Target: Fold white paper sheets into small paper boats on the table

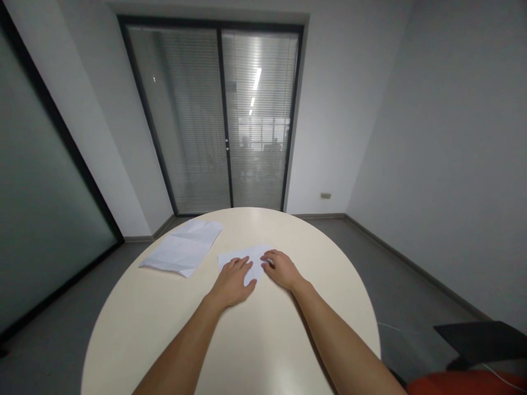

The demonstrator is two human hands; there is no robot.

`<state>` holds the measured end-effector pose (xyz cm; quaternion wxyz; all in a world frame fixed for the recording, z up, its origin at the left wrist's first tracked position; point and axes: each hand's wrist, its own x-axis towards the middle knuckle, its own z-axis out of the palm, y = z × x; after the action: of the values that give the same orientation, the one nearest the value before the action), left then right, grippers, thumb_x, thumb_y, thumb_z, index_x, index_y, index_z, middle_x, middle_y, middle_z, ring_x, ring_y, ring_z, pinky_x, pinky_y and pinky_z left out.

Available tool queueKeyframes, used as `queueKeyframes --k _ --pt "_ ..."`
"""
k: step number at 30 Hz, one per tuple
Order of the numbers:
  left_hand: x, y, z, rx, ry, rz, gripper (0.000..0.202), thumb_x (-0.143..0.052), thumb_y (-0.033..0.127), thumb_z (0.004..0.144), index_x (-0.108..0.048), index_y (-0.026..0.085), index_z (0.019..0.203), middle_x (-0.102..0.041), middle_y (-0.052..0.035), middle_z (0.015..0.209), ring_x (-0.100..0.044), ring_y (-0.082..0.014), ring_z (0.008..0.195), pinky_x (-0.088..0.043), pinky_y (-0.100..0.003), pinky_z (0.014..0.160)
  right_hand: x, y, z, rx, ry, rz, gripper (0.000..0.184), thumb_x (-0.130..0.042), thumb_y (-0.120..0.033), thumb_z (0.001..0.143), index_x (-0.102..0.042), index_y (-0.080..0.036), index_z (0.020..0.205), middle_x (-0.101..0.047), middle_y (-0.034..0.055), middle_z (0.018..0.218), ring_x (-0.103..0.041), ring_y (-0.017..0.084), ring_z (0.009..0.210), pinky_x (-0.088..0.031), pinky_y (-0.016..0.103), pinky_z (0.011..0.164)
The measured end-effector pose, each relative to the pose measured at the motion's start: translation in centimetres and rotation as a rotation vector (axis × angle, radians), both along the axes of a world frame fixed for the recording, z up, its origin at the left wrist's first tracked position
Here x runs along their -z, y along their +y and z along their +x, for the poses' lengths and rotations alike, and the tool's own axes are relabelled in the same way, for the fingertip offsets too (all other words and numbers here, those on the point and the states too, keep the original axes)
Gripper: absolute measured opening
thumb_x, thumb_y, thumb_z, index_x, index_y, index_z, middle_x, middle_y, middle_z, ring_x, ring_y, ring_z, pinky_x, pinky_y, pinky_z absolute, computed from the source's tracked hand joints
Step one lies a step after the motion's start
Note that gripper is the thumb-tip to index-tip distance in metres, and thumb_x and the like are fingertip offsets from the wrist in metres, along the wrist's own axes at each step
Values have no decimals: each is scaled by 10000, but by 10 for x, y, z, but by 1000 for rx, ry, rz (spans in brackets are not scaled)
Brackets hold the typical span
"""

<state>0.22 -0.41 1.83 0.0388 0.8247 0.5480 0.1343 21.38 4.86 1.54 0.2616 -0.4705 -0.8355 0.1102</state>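
Observation:
A small piece of white paper (255, 255) lies on the round table, partly covered by both hands. My left hand (234, 281) rests on its left part, palm down, with the fingers spread and the thumb stretched out near the lower edge. At the paper's right side, my right hand (282, 267) touches it with bent fingers that are slightly apart. Part of the paper's right edge is hidden beneath those fingers. To the left of the hands lies a larger white sheet (187, 247) with visible crease lines; neither hand touches it.
The round cream table (247, 345) spans the lower middle. Beyond it stands a dark-framed glass partition (224, 120) with blinds. A red seat (465, 382) and a black armrest (486, 340) are at the lower right. A wall (453, 137) runs along the right.

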Motion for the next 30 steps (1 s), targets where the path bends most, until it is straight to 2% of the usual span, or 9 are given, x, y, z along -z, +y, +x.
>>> queueKeyframes --k 5,10,13,19,30 --pt "-3 1 -2 17 20 -21 558 -422 269 926 -518 190 1469 -448 -63 1580 -407 -283 1404 -326 -453 1181 -1 -5 0 -73 -37 7 409 -667 -390 870 -713 -191 1224 -669 123 1311 -587 258 1244 -395 383 1106" --pt "-6 2 -3 18 12 -22 544 -407 227 925 -541 216 1452 -472 -43 1564 -418 -265 1386 -343 -445 1167 -9 -14 1 -115 -100 -93 604 -710 -572 810 -660 -247 1317 -567 145 1451 -469 323 1378 -274 561 1165" --pt "-5 2 -3 18 14 -13 551 -424 231 919 -536 197 1457 -468 -57 1566 -417 -270 1387 -342 -446 1169 -13 -16 3 -133 -102 -147 665 -706 -630 792 -635 -268 1346 -528 152 1487 -422 345 1410 -204 652 1162" --pt "-3 2 -3 20 7 -21 558 -446 253 914 -529 184 1462 -457 -67 1574 -411 -278 1396 -334 -453 1176 -11 -13 5 -144 -89 -185 717 -735 -642 755 -619 -283 1365 -501 146 1511 -384 354 1430 -131 693 1163" --pt "-3 1 -3 21 1 -24 563 -441 251 913 -528 191 1466 -459 -60 1573 -409 -280 1396 -334 -451 1176 -11 -13 6 -148 -93 -187 676 -700 -601 793 -602 -291 1386 -496 141 1517 -375 347 1438 -141 680 1165"
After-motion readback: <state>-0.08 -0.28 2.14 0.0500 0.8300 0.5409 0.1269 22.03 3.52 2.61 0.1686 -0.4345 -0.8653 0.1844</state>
